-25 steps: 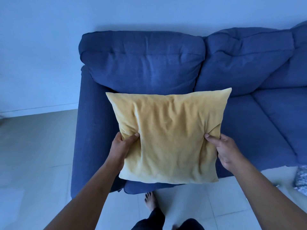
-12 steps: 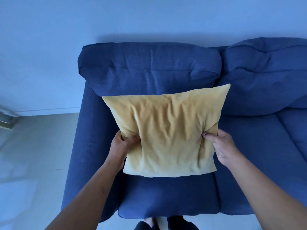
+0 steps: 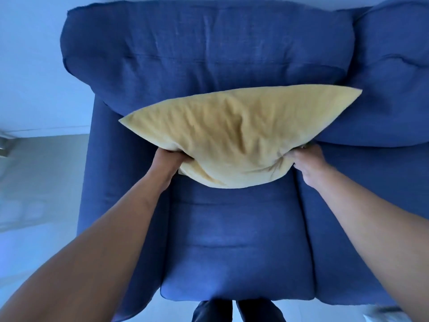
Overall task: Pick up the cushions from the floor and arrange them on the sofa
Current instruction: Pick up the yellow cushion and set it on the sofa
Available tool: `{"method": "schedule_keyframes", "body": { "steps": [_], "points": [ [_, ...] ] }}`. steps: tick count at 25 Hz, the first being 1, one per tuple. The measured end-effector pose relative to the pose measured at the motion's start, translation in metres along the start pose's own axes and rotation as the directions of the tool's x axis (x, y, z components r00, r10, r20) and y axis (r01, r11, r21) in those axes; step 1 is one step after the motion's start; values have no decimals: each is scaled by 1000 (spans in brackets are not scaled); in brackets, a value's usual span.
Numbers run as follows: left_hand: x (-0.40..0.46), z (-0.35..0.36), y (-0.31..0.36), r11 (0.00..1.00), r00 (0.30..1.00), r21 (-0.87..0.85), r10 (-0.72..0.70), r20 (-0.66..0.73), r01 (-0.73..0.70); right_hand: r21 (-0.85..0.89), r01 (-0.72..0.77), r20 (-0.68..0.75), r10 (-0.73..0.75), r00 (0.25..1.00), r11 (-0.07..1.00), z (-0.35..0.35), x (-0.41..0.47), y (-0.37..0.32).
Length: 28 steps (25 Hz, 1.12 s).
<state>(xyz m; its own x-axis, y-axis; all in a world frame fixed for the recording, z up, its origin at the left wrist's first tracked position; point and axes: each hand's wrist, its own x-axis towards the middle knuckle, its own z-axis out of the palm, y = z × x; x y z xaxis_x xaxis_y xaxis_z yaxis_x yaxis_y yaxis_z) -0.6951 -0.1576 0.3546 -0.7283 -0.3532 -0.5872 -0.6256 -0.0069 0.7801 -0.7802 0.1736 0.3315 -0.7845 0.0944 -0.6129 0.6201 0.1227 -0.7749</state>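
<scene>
We hold the yellow cushion out over the blue sofa, above the rear part of its leftmost seat pad and in front of the left back cushion. The cushion lies tilted, its far edge raised toward that back cushion and its right corner reaching across to the neighbouring back cushion; whether it touches either one we cannot tell.

Our left hand grips the cushion's near left edge, fingers curled and tucked into the fabric so that only the knuckles and wrist show. Our right hand clamps the near right edge, bunching the cover into folds where the fingers dig in. Both hands are closed tight on the fabric, well apart from each other, with the cushion's near edge sagging between them.

The sofa's left armrest runs beneath our left forearm. Beside the armrest we see pale floor, and at the sofa's front edge dark trouser legs.
</scene>
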Motion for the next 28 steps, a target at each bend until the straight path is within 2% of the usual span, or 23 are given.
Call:
{"method": "schedule_keyframes", "body": {
  "steps": [3,9,14,16,18,21,22,24,26,28],
  "points": [
    [7,-1,5,1000,1000,-4,-23,5,23,-36,-66,-17,65,998,997,3,7,-2],
    [-4,-15,6,1000,995,2,-4,-98,4,-22,-8,-11,8,1000,1000,-11,-9,-8],
    [-3,-10,-4,986,993,119,-112,-41,116,-318,-70,35,86,996,945,-7,-10,5],
    [-1,-17,3,993,993,68,-88,-72,93,-229,-44,3,46,999,972,-8,-12,-7],
    [2,-37,18,998,988,-63,-22,-155,13,-39,29,-89,-32,995,999,-16,-16,-33],
    [6,-63,49,950,978,-295,37,-204,-98,303,127,-169,-78,982,944,-24,-21,-76],
    [9,-65,56,949,980,-298,52,-192,-109,312,162,-164,-115,980,936,-22,-21,-86],
    [12,-64,65,983,968,-89,142,-205,-163,95,252,-143,-237,961,963,-17,-23,-94],
    [16,-67,66,961,915,125,274,-297,-247,-51,313,-222,-316,922,948,-19,-20,-95],
    [18,-73,63,965,903,102,262,-341,-241,-62,284,-304,-289,908,957,-29,-14,-96]
  ]
}}
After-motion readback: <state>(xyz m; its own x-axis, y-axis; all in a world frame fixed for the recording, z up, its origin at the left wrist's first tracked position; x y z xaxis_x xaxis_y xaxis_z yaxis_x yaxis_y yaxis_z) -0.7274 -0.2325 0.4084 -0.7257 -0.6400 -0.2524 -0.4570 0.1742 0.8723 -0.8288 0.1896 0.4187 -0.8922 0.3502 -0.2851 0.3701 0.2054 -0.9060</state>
